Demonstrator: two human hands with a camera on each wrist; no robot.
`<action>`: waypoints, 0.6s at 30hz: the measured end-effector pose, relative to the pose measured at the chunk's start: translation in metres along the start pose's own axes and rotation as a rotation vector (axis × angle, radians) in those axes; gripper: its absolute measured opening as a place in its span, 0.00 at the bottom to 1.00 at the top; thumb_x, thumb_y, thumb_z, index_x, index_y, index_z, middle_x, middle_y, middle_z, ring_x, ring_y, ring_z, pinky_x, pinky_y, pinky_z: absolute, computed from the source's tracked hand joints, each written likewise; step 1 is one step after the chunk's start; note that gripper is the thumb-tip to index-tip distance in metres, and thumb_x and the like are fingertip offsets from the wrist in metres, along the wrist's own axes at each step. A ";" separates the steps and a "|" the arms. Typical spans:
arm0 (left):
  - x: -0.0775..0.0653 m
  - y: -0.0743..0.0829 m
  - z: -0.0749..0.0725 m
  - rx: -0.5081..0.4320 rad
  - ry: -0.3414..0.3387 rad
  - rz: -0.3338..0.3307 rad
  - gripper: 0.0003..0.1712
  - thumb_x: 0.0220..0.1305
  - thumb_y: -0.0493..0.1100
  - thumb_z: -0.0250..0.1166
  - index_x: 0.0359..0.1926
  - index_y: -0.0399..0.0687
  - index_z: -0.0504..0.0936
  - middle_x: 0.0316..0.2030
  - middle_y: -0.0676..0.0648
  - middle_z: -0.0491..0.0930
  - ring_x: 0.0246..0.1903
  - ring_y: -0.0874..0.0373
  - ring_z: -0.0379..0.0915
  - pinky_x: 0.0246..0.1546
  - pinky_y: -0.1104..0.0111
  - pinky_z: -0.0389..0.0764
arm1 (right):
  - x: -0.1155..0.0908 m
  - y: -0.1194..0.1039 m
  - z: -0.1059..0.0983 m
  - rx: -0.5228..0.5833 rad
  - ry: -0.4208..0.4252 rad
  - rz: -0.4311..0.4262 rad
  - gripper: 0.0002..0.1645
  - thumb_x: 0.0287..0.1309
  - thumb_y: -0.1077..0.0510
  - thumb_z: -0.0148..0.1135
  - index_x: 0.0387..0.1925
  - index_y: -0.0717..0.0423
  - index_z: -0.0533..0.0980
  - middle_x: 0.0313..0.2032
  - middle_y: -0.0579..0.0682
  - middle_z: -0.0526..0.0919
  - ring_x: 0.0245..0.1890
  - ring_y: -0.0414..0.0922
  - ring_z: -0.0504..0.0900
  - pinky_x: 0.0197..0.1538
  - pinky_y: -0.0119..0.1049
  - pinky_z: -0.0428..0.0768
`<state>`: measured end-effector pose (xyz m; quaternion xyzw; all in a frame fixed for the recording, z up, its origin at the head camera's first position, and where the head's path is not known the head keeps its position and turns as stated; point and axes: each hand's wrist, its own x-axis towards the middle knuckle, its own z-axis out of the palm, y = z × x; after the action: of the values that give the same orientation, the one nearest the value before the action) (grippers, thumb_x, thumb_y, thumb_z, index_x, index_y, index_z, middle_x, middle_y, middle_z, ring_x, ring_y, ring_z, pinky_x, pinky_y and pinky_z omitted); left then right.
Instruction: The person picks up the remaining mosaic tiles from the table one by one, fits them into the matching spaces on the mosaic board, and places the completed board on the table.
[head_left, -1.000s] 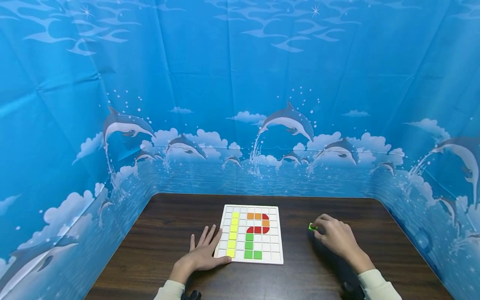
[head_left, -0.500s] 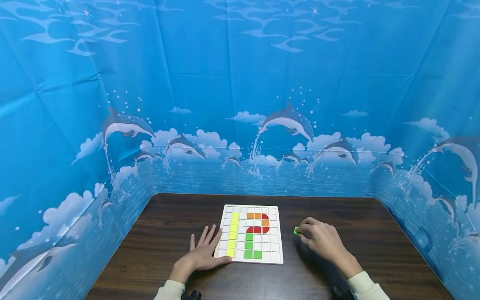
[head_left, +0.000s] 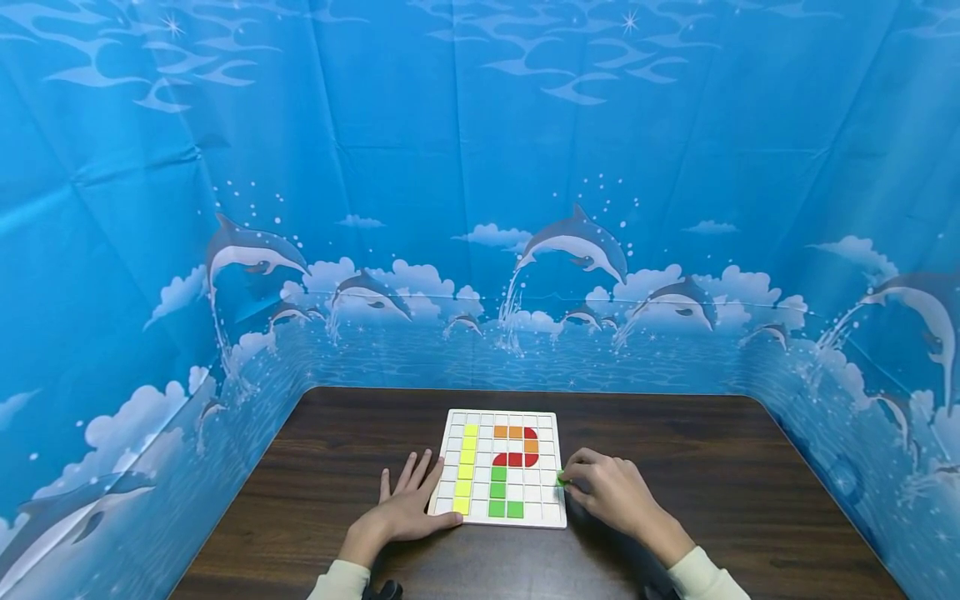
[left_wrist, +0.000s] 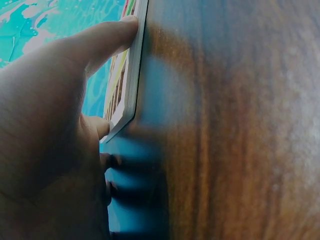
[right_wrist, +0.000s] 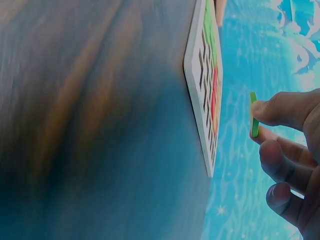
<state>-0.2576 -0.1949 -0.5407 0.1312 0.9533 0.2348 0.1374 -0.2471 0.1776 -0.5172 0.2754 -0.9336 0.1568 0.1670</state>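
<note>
A white square grid board (head_left: 551,518) lies on the dark wooden table. In it sit a column of yellow square tiles (head_left: 468,457), several green tiles (head_left: 498,490), orange tiles (head_left: 508,432) and rounded red tiles (head_left: 515,459). My left hand (head_left: 405,510) rests with spread fingers at the board's left side, its thumb on the near left corner. Between thumb and index finger, my right hand (head_left: 611,492) pinches a green tile (right_wrist: 254,115) at the board's right edge; in the right wrist view the tile is held clear of the board.
The brown table (head_left: 720,467) extends on both sides of the board. A blue curtain printed with dolphins (head_left: 480,208) surrounds the table's back and sides.
My right hand has moved left across the table to the board's right edge, carrying the green tile. The left hand and the board have stayed in place.
</note>
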 end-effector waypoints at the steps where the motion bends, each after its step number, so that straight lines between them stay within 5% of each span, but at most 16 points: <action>1: 0.000 0.000 0.000 0.000 0.001 0.003 0.66 0.61 0.81 0.64 0.87 0.52 0.51 0.87 0.39 0.41 0.86 0.35 0.30 0.75 0.24 0.24 | 0.001 -0.002 0.001 0.006 -0.002 -0.012 0.07 0.58 0.54 0.81 0.39 0.40 0.92 0.42 0.40 0.88 0.23 0.26 0.71 0.21 0.24 0.63; 12: 0.000 0.000 -0.001 0.048 -0.004 -0.022 0.64 0.63 0.78 0.65 0.87 0.54 0.51 0.87 0.41 0.42 0.86 0.37 0.32 0.76 0.25 0.29 | 0.007 -0.022 0.017 0.038 -0.073 -0.097 0.05 0.58 0.55 0.80 0.37 0.41 0.92 0.42 0.40 0.89 0.24 0.28 0.75 0.23 0.25 0.67; 18: 0.004 -0.007 0.004 0.002 0.000 0.011 0.66 0.61 0.82 0.63 0.87 0.54 0.49 0.87 0.39 0.39 0.86 0.35 0.28 0.74 0.24 0.23 | 0.007 -0.027 0.026 0.075 -0.153 -0.132 0.05 0.61 0.56 0.79 0.36 0.40 0.91 0.42 0.39 0.88 0.27 0.29 0.78 0.26 0.26 0.71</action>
<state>-0.2612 -0.1979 -0.5478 0.1364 0.9528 0.2347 0.1361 -0.2437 0.1426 -0.5323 0.3537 -0.9169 0.1588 0.0949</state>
